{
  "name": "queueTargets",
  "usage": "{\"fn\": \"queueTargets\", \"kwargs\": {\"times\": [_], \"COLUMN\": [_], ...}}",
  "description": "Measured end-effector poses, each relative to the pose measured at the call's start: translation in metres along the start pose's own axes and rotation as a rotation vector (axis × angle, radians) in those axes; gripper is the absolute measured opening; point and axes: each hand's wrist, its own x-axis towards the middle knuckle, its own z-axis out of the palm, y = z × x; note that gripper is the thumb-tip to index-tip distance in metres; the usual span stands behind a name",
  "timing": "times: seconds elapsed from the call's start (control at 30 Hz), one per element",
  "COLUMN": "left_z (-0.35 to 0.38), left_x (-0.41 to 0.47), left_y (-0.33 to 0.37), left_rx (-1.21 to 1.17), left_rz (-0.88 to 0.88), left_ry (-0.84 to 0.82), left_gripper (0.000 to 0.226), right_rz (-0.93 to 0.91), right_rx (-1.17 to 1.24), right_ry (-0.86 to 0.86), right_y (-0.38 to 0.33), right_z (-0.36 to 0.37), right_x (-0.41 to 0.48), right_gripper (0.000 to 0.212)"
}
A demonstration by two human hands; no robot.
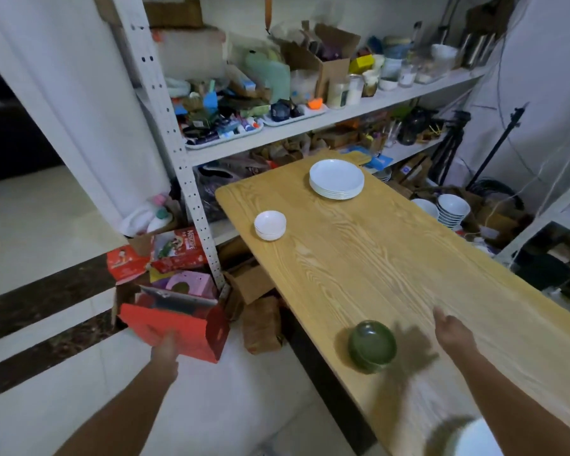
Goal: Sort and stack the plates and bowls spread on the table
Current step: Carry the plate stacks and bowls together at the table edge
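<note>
Resting at the near edge of the bench [441,258], a green bowl [372,347] is shown: likely hard, slippery and breakable, best taken by its rim. Just beside it, the right grip [454,332] is spread, empty. The left grip [165,348] is too blurred to be judged. White bowls [270,225] and plates [336,179] are stacked farther off.

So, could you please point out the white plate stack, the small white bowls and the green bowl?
white plate stack [336,176]: head view, centre of the top plate.
small white bowls [270,222]: head view, inside of the top bowl.
green bowl [372,345]: head view, middle of the bowl.
</note>
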Motion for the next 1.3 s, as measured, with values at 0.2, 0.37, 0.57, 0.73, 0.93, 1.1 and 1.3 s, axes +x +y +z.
{"fn": "queueTargets", "kwargs": {"times": [0.2,0.37,0.57,0.73,0.93,1.1,1.3], "left_z": [0.065,0.155,0.245,0.296,0.365,0.429,0.48], "left_x": [0.032,0.054,0.103,0.143,0.18,0.197,0.209], "left_y": [0.124,0.189,0.257,0.299,0.327,0.344,0.348], "left_rx": [-0.04,0.054,0.161,0.242,0.354,0.458,0.441], "left_rz": [0.004,0.101,0.126,0.064,0.021,-0.072,-0.137], "left_ry": [-0.22,-0.328,-0.367,-0.41,-0.457,-0.584,-0.675], "left_gripper": [0.051,0.056,0.051,0.056,0.062,0.069,0.073], "right_rz": [0.103,0.199,0.296,0.368,0.453,0.544,0.561], "right_rx": [0.4,0.725,0.981,1.077,1.178,1.223,1.184], "right_ry": [0.0,0.014,-0.026,-0.054,-0.063,-0.098,-0.089], "right_y": [-0.09,-0.15,-0.211,-0.253,-0.294,-0.314,-0.333], "right_z": [0.009,0.007,0.005,0.016,0.025,0.034,0.039], "right_x": [0.033,0.076,0.154,0.196,0.235,0.265,0.292], "right_gripper": [0.064,0.058,0.058,0.056,0.058,0.06,0.054]}}
